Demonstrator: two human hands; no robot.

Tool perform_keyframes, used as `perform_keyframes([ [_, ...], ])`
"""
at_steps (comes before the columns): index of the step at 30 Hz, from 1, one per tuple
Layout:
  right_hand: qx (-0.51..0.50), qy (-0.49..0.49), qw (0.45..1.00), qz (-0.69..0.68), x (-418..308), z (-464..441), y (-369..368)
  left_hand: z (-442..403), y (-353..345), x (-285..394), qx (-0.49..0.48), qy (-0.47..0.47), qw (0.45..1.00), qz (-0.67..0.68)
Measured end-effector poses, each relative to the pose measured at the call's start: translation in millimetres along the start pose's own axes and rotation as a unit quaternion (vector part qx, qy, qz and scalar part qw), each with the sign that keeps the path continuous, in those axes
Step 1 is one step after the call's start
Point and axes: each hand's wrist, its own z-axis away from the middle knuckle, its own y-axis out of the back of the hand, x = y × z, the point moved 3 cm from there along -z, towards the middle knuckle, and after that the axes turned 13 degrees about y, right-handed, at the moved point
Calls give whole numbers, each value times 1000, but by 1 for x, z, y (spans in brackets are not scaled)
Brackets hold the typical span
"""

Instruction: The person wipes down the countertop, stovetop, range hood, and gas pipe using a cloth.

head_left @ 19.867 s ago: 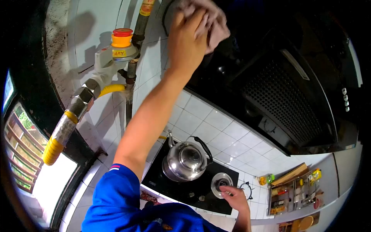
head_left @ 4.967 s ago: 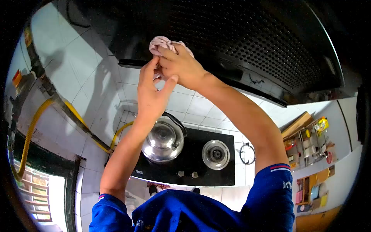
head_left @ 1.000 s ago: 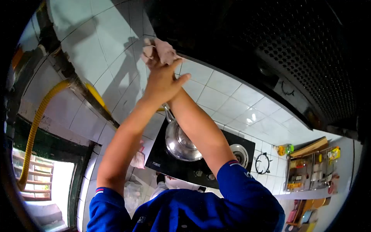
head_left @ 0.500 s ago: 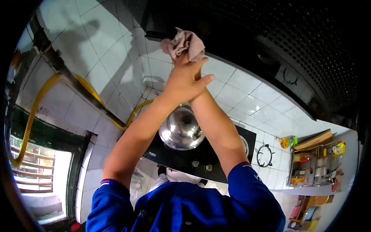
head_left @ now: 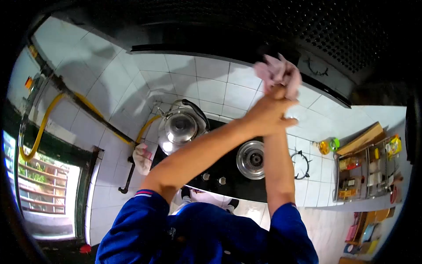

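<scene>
A crumpled pink cloth (head_left: 281, 75) is bunched in my right hand (head_left: 277, 93), raised against the lower front edge of the black range hood (head_left: 237, 50). My left hand (head_left: 266, 116) lies across my right hand and wrist, its thumb and a finger reaching around the right side. Most of my right hand is hidden behind it. Below my arms is a black gas stove (head_left: 215, 152). A shiny metal kettle (head_left: 178, 127) with a black handle stands on its left side, and a bare round burner (head_left: 251, 160) shows on the right.
A black pan support (head_left: 300, 165) leans against the tiles at right. Farther right, a wire rack (head_left: 362, 180) holds jars and packets. A yellow hose (head_left: 46, 116) and a pipe run along the left wall above a barred window (head_left: 41, 189). A pale cloth (head_left: 142, 159) hangs near the stove's left.
Both hands and the pink cloth have moved right along the hood's edge. My view has shifted, so the kettle and right burner are now uncovered by my arms.
</scene>
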Motion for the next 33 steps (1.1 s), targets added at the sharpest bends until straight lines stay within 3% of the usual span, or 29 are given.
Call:
perform_keyframes([
  [1, 27, -53, 998, -3, -25, 4, 4, 0, -4, 15, -14, 26, 999, 34],
  [2, 21, -23, 998, 62, -36, 12, 16, 2, -8, 27, -28, 52, 996, 68],
  [3, 17, 7, 992, 128, -43, 23, 30, 4, -11, 31, 55, 0, 997, 45],
  [4, 14, 38, 980, 194, -49, 34, 41, 8, -6, 30, 60, 2, 997, 43],
  [6, 5, 102, 940, 324, -54, 46, 41, 16, 13, 25, 160, 40, 981, 105],
  [7, 7, 88, 959, 271, -47, 56, 30, 23, 26, 18, 173, 82, 967, 166],
  [8, -19, 47, 958, 281, -36, 65, 20, 31, 41, 8, 168, 130, 959, 189],
  [12, -192, 43, 929, 313, 14, 103, -46, 66, 114, -46, 281, 138, 942, 120],
  [13, -244, 67, 917, 308, 25, 110, -68, 71, 130, -65, 247, 177, 913, 271],
  [15, -342, 107, 884, 301, 54, 114, -110, 82, 180, -99, 350, 94, 931, 31],
  [16, -386, 123, 863, 301, 70, 113, -129, 88, 201, -113, 370, 125, 905, 168],
  [18, -475, 181, 793, 336, 84, 117, -182, 94, 250, -129, 458, 160, 855, 184],
  [19, -494, 219, 753, 374, 96, 119, -202, 92, 273, -99, 471, 169, 847, 179],
  [20, -511, 256, 709, 413, 109, 121, -218, 89, 291, -116, 492, 136, 849, 137],
  [22, -532, 237, 680, 446, 134, 115, -233, 80, 313, -140, 477, 141, 847, 190],
  [24, -525, 294, 616, 508, 150, 110, -235, 64, 315, -169, 468, 122, 848, 217],
  [27, -527, 250, 620, 524, 150, 103, -224, 52, 306, -186, 451, 130, 854, 224],
  [29, -535, 231, 620, 525, 145, 95, -207, 48, 288, -162, 439, 151, 866, 186],
  [32, -534, 211, 628, 525, 129, 85, -182, 36, 260, -180, 416, 138, 861, 258],
  [33, -531, 213, 634, 520, 119, 84, -174, 33, 258, -175, 402, 152, 889, 156],
])
